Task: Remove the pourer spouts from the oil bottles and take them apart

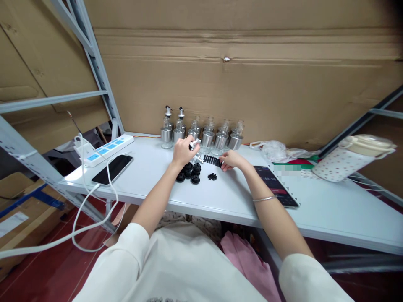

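Observation:
My left hand [185, 151] is closed round a silver spout piece [195, 144] with a black part, above the table. Beneath it lie another silver piece [198, 159] and several round black stoppers [195, 179]. Fingertips of my right hand [231, 160] are pressed together at the right end of a row of small black parts [211, 160]; anything between them is too small to name. A cluster of tiny black pieces [212, 177] lies nearer me. Several glass bottles with metal sleeves [208, 139] stand behind my hands, two at the left with silver spouts [168, 111] on top.
On the white table [151, 176], a phone [112, 169] and a power strip [108, 149] with cables lie left. Right are a tablet [275, 186], plastic bags [273, 150] and a tilted dotted bottle [335, 163]. A cardboard wall [220, 92] stands behind.

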